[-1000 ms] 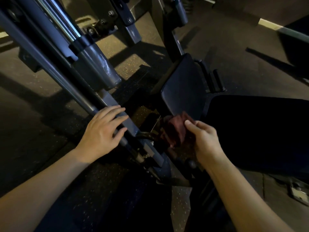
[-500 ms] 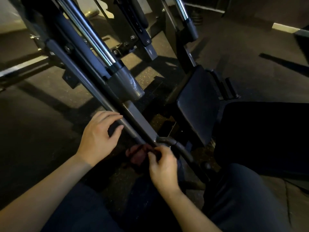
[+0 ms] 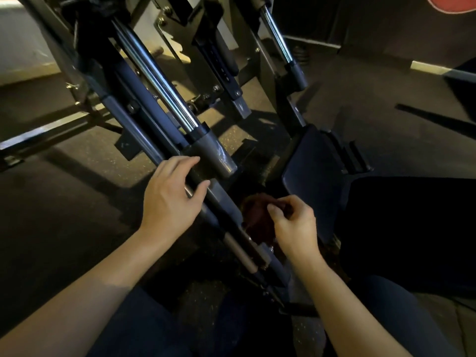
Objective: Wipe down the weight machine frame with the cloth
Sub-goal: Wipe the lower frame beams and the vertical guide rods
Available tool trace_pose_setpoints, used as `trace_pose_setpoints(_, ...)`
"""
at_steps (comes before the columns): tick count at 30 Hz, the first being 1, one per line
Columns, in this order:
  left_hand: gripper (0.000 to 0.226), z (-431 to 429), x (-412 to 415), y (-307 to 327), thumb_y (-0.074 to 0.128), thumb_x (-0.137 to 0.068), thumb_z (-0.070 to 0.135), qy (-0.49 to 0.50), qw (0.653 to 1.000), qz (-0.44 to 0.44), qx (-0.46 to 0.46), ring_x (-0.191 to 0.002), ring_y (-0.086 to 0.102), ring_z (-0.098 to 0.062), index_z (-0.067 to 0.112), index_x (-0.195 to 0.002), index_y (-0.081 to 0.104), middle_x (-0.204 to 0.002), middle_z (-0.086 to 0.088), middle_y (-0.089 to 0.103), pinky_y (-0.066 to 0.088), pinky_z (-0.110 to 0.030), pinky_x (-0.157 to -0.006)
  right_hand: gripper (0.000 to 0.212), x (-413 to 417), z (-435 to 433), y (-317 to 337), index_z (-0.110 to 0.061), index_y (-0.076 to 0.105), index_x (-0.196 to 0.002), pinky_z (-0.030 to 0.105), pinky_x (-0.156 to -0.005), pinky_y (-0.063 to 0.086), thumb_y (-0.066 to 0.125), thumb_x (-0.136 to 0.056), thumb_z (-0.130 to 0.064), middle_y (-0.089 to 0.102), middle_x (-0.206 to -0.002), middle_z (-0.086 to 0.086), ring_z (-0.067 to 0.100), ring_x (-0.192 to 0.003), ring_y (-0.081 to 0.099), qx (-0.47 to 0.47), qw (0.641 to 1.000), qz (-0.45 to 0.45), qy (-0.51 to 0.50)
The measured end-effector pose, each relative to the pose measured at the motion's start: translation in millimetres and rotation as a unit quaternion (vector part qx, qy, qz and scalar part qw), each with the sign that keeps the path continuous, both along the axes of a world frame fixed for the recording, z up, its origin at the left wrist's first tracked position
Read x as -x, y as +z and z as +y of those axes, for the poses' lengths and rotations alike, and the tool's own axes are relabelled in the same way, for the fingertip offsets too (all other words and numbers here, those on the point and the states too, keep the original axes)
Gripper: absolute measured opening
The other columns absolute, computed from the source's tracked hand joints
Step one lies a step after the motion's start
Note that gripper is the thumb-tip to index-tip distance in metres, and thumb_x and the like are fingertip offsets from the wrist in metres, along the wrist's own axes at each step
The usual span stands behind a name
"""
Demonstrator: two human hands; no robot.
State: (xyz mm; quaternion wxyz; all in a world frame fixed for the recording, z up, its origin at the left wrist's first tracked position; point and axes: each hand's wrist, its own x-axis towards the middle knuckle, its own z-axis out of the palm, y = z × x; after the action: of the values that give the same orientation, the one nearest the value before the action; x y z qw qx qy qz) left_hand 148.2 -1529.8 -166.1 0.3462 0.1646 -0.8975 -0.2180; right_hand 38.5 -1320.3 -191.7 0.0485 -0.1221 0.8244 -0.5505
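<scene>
The weight machine frame (image 3: 144,117) slants from the top left down to the bottom middle, with grey bars and a chrome guide rod (image 3: 157,81). My left hand (image 3: 170,199) rests on the slanted grey bar with its fingers nearly straight. Just right of that bar, my right hand (image 3: 293,225) pinches a dark red cloth (image 3: 257,217) between thumb and curled fingers. The cloth is bunched in shadow against the bar's right side, and part of it is hidden behind my fingers.
A dark padded seat (image 3: 311,176) sits right of the frame. A second chrome rod (image 3: 278,37) and a black adjustment post (image 3: 221,65) stand further back. Speckled rubber floor (image 3: 64,191) spreads to the left. My knees (image 3: 386,318) fill the bottom.
My right hand has carried the cloth from left of the bar's lower end to its right side, higher up. My left hand slid a little up the bar. The view tilted upward.
</scene>
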Motion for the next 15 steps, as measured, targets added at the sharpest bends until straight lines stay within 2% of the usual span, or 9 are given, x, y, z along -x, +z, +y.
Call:
trace_pose_setpoints(2, 0.057, -9.3, 1.7, 8.7, 0.075, -0.088, 0.03, 0.018, 1.0, 0.013, 0.016, -0.127, 0.049, -0.016, 0.016, -0.14, 0.055, -0.133, 0.0, 0.054, 0.039, -0.031, -0.103, 0.006, -0.4, -19.7, 25.6, -0.031, 0.068, -0.101, 0.025, -0.069, 0.06, 0.068, -0.097, -0.026, 0.069, -0.096, -0.007, 0.006, -0.089, 0.068, 0.043, 0.998, 0.028, 0.024)
trace_pose_setpoints(5, 0.065, -26.6, 6.1, 20.5, 0.078, -0.086, 0.034, 0.029, 0.997, 0.012, 0.072, -0.13, 0.046, -0.019, 0.015, -0.142, 0.053, -0.136, -0.001, 0.052, 0.036, -0.032, -0.108, 0.016, 2.8, -45.9, 51.6, -0.031, 0.068, -0.112, 0.022, -0.083, 0.055, 0.067, -0.097, -0.025, 0.064, -0.107, -0.014, -0.002, -0.1, 0.062, 0.071, 0.992, 0.097, 0.025)
trace_pose_setpoints(7, 0.071, -36.8, 11.1, 27.2, 0.079, -0.084, 0.039, 0.027, 0.992, 0.001, 0.123, -0.136, 0.042, -0.023, 0.014, -0.144, 0.052, -0.143, -0.003, 0.05, 0.03, -0.036, -0.114, 0.021, 2.3, -62.1, 57.0, -0.029, 0.068, -0.115, 0.014, -0.087, 0.048, 0.068, -0.095, -0.022, 0.057, -0.11, -0.019, -0.01, -0.103, 0.054, 0.049, 0.986, 0.161, 0.01)
trace_pose_setpoints(9, 0.078, -44.7, 18.3, 30.7, 0.078, -0.081, 0.046, 0.025, 0.983, -0.022, 0.182, -0.144, 0.035, -0.026, 0.013, -0.147, 0.05, -0.151, -0.005, 0.046, 0.022, -0.042, -0.119, 0.024, -6.3, -76.8, 47.9, -0.026, 0.069, -0.116, 0.009, -0.087, 0.044, 0.07, -0.092, -0.02, 0.053, -0.115, -0.019, -0.007, -0.104, 0.052, -0.015, 0.969, 0.244, 0.027)
trace_pose_setpoints(11, 0.083, -50.6, 24.9, 32.1, 0.078, -0.08, 0.052, 0.022, 0.972, -0.044, 0.231, -0.148, 0.031, -0.028, 0.012, -0.148, 0.05, -0.156, -0.008, 0.043, 0.018, -0.047, -0.122, 0.024, -13.4, -87.3, 30.5, -0.023, 0.069, -0.113, 0.014, -0.086, 0.044, 0.071, -0.089, -0.022, 0.054, -0.115, -0.013, 0.0, -0.103, 0.051, -0.065, 0.948, 0.31, 0.037)
trace_pose_setpoints(12, 0.084, -53.2, 27.7, 32.6, 0.078, -0.079, 0.053, 0.019, 0.967, -0.049, 0.248, -0.149, 0.031, -0.029, 0.012, -0.147, 0.05, -0.157, -0.008, 0.043, 0.018, -0.049, -0.124, 0.024, -12.9, -90.4, 25.9, -0.022, 0.069, -0.113, 0.016, -0.085, 0.044, 0.072, -0.089, -0.022, 0.055, -0.113, -0.011, 0.003, -0.102, 0.051, -0.067, 0.946, 0.316, 0.033)
trace_pose_setpoints(15, 0.078, -58.5, 32.2, 34.1, 0.077, -0.082, 0.054, 0.016, 0.958, -0.046, 0.284, -0.149, 0.033, -0.031, 0.011, -0.143, 0.055, -0.155, -0.009, 0.047, 0.017, -0.056, -0.124, 0.021, 13.6, -103.7, 32.9, -0.022, 0.069, -0.113, 0.028, -0.091, 0.051, 0.07, -0.092, -0.018, 0.059, -0.111, -0.009, 0.004, -0.101, 0.055, -0.022, 0.966, 0.258, 0.001)
